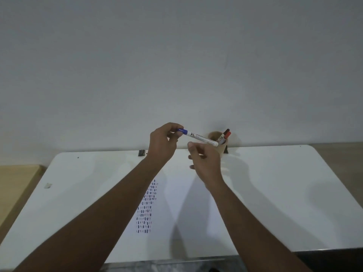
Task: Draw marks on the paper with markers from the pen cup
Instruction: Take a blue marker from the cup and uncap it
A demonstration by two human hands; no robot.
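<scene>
Blue marker [198, 137] sits mid-frame, held up off the table and tilted, blue cap end toward the upper left, white barrel running down to the right. Your left hand [163, 143] has its fingers closed around the blue cap end. Your right hand [204, 160] is just below the barrel's other end, fingers curled loosely; whether the fingertips actually touch the barrel, you cannot tell from here.

Right behind the barrel's right end stands the pen cup [218, 140], a brown tube at the table's back edge, against the wall [176, 65]. Inside it: a red-capped marker [227, 135] and a darker-capped one beside it, both leaning right.

The paper [186, 209] lies flat in the lower middle of the frame, under both forearms. Its left part carries columns of short dark and reddish marks [146, 211]; the rest of the sheet is blank.

The white table [284, 193] has rounded back corners. Open surface left and right of the paper. A small dark object [141, 153] sits at the back edge, left of the hands, and a small scrap [48, 185] near the left edge.
</scene>
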